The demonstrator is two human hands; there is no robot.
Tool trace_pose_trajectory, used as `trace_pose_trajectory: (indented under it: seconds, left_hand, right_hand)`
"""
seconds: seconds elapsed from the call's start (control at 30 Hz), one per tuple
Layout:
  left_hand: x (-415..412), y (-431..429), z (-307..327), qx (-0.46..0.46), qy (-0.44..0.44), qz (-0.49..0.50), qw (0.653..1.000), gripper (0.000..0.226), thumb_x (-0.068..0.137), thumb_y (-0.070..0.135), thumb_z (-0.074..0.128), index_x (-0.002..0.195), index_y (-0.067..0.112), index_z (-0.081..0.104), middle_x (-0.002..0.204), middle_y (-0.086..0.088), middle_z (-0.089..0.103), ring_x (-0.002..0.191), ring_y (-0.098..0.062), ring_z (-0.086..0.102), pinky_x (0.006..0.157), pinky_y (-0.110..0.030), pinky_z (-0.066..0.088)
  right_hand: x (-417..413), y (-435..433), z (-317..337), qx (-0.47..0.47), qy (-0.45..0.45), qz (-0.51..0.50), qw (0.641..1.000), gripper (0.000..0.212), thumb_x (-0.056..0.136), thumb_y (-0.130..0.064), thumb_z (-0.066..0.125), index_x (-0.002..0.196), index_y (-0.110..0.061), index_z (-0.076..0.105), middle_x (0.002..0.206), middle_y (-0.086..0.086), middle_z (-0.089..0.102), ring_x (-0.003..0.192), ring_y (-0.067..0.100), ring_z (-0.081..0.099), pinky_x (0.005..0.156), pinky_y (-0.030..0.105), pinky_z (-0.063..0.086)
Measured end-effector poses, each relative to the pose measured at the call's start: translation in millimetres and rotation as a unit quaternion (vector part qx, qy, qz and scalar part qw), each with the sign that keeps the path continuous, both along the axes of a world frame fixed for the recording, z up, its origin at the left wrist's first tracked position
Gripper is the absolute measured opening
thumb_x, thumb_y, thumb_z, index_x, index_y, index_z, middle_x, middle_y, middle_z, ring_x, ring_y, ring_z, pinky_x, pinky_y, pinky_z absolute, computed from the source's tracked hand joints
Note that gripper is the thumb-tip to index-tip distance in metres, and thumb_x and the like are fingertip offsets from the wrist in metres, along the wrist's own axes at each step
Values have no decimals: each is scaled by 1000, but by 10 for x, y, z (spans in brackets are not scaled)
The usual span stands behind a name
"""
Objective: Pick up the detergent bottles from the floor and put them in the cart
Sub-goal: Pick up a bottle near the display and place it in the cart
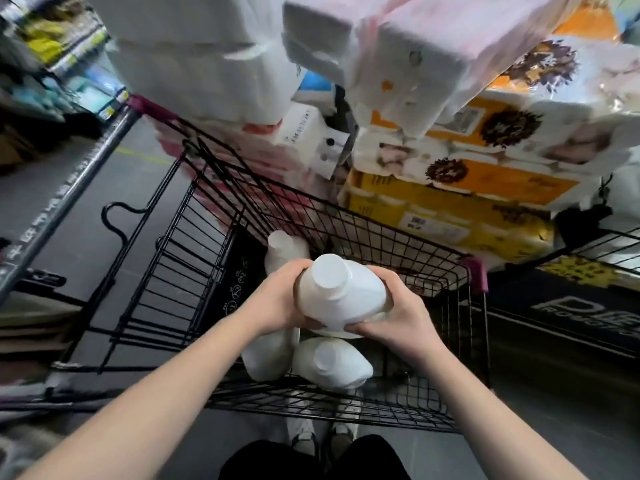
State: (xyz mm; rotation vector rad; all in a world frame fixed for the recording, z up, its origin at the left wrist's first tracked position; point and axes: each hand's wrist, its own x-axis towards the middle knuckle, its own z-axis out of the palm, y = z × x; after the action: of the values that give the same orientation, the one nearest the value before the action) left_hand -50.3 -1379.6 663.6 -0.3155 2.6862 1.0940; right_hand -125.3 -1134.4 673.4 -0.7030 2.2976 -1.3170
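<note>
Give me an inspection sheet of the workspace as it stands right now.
Surface: grey floor, with the black wire cart standing on it.
Job's things: held bottle, white and capped, above the cart basket; three other white bottles lie inside the cart.
Clutter: stacked tissue packs just beyond the cart.
Hands: left hand and right hand both grip the held bottle from its sides.
Cables: nothing seen.
Surroundings: blurred shelves at far left; black mat with lettering at right.
</note>
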Motion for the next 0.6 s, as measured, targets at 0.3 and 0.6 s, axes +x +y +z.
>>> trace_pose_trajectory:
  seconds: [0.3,0.6]
  left_hand:
    - [-97,-7,-737,22,-31,22,999,111,44,46,98,142,27,50,140,4,55,131,-15,53,111,-38,45]
    - [-216,24,-1338,12,-72,26,997,87,52,25,94,129,14,55,126,-6,56,124,-25,51,104,-44,46]
  right_hand:
    - [-298,-149,-772,79,-35,50,995,100,55,-31,99,143,-36,52,132,-25,58,120,-3,54,104,19,44]
    - [-348,-187,-1410,103,-70,52,991,105,58,-44,99,148,-37,47,144,-19,54,132,3,51,111,27,43]
